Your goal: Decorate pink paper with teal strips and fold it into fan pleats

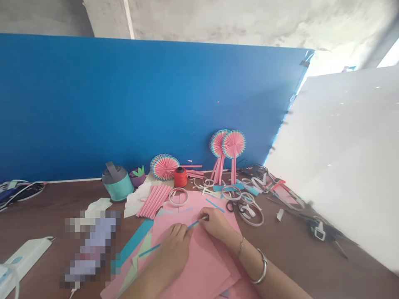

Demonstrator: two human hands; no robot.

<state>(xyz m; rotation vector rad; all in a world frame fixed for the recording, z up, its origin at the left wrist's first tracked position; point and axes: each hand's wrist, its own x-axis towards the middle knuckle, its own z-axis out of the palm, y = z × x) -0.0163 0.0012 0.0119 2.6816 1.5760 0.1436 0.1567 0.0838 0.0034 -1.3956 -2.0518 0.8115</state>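
Pink paper sheets (202, 265) lie stacked on the brown table. Across them runs a narrow blue strip (149, 250), slanting up to the right. My left hand (176, 249) rests over the middle of this strip, pressing it on the pink paper, its fingers close together. My right hand (213, 222) pinches the strip's upper right end between thumb and fingers. A second short blue strip (215, 205) lies just beyond my right hand. Green paper (137, 265) and a blue sheet (137, 241) show at the left of the stack.
Behind the stack are folded pink paper (154, 201), round fans (165, 167), a red thread spool (180, 177), tape rolls (178, 197) and black scissors (230, 206). A teal pot (118, 189) stands back left. At right lies a glue gun (318, 228). A blue panel (124, 104) borders the table.
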